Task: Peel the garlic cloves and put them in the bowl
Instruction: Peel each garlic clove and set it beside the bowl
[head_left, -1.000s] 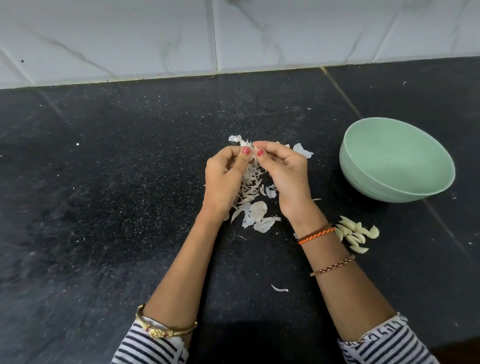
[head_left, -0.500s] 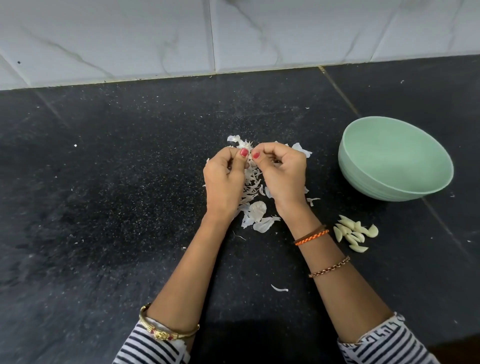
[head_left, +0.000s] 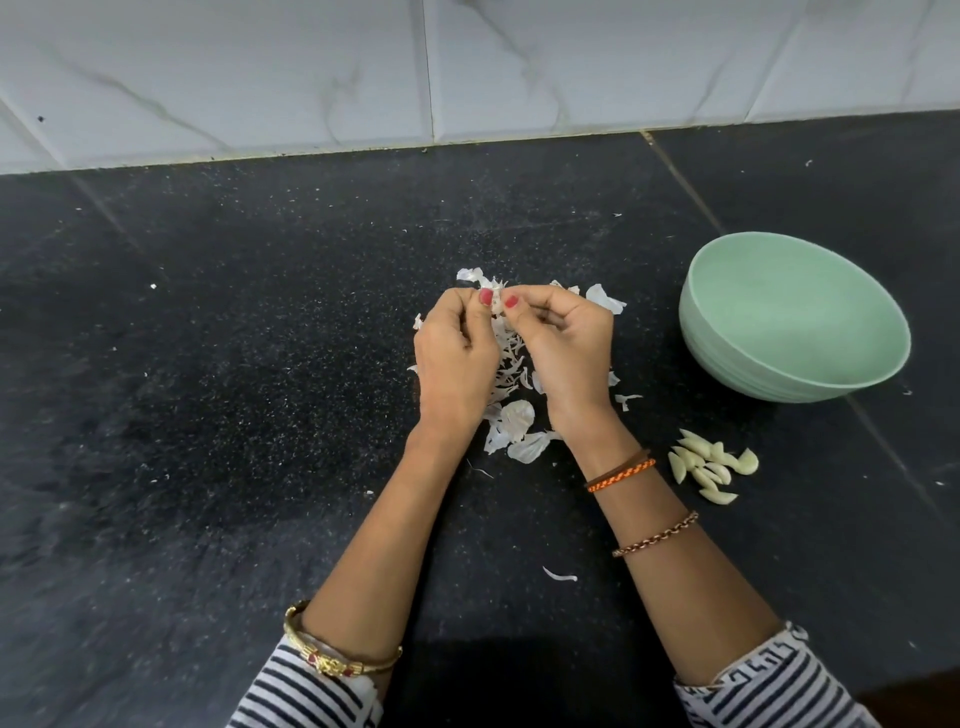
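Observation:
My left hand (head_left: 454, 358) and my right hand (head_left: 566, 348) meet over the dark counter, both pinching one garlic clove (head_left: 497, 302) between thumbs and fingertips; only a sliver of its pale skin shows. Below and around the hands lies a heap of white garlic peels (head_left: 511, 415). Several peeled cloves (head_left: 709, 465) lie in a small pile right of my right wrist. The pale green bowl (head_left: 852, 387) stands at the right, nothing visible inside it.
The black speckled counter (head_left: 234, 389) runs back to a white marble-tiled wall (head_left: 311, 78). A stray peel (head_left: 560, 575) lies between my forearms. A seam in the counter passes under the bowl.
Both hands stayed together on the clove, the fingers shifting slightly as they work at its skin. The view moved a little.

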